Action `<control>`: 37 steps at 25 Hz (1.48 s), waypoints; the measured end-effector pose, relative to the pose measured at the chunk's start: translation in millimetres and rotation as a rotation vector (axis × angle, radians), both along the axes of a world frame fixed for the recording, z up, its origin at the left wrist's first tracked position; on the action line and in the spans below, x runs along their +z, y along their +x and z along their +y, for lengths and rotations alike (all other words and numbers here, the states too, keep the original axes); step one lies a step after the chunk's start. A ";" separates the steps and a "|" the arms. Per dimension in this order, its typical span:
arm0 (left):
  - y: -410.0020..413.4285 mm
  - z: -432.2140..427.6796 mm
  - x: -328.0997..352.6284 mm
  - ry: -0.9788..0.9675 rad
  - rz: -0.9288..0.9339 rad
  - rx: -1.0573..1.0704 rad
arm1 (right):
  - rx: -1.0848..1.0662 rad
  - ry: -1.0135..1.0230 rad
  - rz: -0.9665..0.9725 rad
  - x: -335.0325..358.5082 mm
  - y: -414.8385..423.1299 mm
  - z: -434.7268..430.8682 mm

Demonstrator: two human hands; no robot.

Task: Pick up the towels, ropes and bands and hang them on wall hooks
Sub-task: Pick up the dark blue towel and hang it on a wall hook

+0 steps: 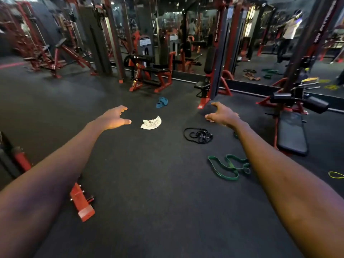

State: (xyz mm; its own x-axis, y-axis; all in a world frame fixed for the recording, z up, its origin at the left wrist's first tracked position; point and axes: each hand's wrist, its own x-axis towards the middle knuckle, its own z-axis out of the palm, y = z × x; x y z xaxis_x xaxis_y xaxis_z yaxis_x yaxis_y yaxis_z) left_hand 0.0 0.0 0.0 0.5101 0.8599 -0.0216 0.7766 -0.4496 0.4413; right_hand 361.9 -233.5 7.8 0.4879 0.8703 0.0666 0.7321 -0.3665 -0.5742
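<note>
Head view, gym interior, dark rubber floor (pixel 149 211).

Hands: both arms are stretched forward over the floor. The left hand (pixel 115 118) is at centre-left of the frame with fingers loosely spread and thumb out, holding nothing. The right hand (pixel 221 114) is at centre-right with fingers spread and slightly bent, palm down, also holding nothing. Neither hand touches any item.

Task items, all lying on the floor:
- The white towel (pixel 151 123) is crumpled at frame centre, between the two hands and just right of the left thumb.
- The blue towel (pixel 162 102) is bunched above the white one in the frame, near the foot of a red machine post.
- The black rope (pixel 198 135) is a tangle of loops below the right hand in the frame. I cannot tell whether it is a rope or a thin band.
- The green band (pixel 229 167) lies in flat twisted loops at lower right of centre, and its right end is hidden behind the right forearm.
- The yellow band (pixel 336 175) shows only partly at the right edge.

Surroundings: a black padded bench (pixel 291 135) on a red frame stands at the right, well apart from the towels. A red machine foot (pixel 81 202) is at lower left, beside the left forearm. A wall mirror (pixel 260 58) at upper right reflects more bands on the floor; detail there is blurred.
</note>
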 end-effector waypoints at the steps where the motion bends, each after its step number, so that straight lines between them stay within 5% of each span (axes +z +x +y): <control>1: 6.1 17.8 -1.2 -0.003 -0.019 0.016 | 0.009 -0.011 -0.003 -1.9 6.2 26.9; 37: 348.9 1106.3 -97.0 -0.129 -0.073 -0.042 | 0.037 -0.080 0.082 -107.1 345.8 1175.8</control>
